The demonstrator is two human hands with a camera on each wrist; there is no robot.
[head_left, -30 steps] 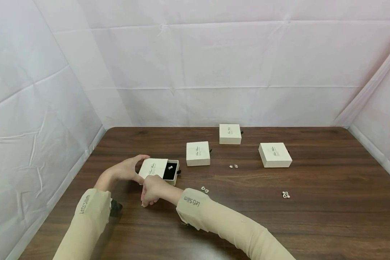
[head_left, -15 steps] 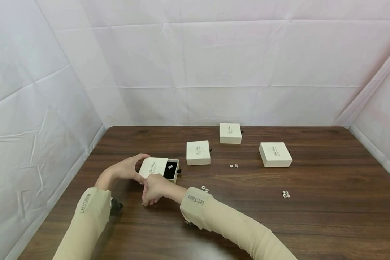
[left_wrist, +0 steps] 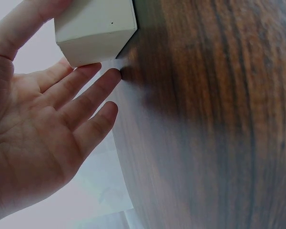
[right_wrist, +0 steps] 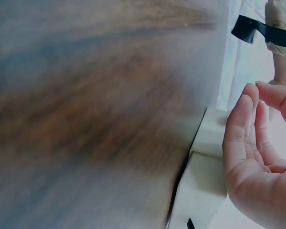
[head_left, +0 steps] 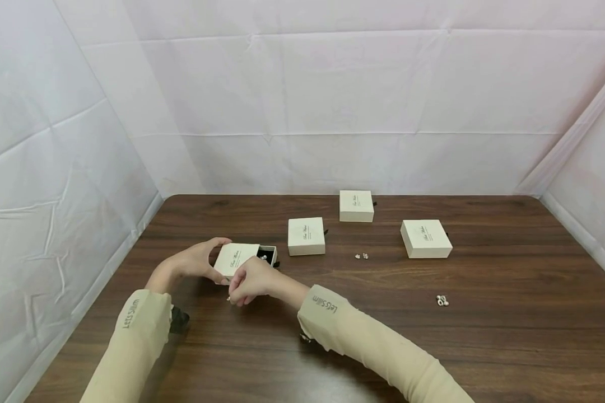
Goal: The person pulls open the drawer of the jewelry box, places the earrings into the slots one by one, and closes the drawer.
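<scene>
Left of centre, the left hand [head_left: 194, 263] grips the cream cardboard drawer box [head_left: 238, 258]. The right hand [head_left: 249, 281], loosely curled and empty, hovers beside its half-open black tray [head_left: 267, 255]. A nudge could likely spill the small earring [head_left: 264, 257] onto the worktop [head_left: 383, 324].

Cream sleeve box [head_left: 236, 258] flat on table, near left edge. Black-lined drawer [head_left: 268, 255] slid partly out to the right; small silver piece inside.
</scene>
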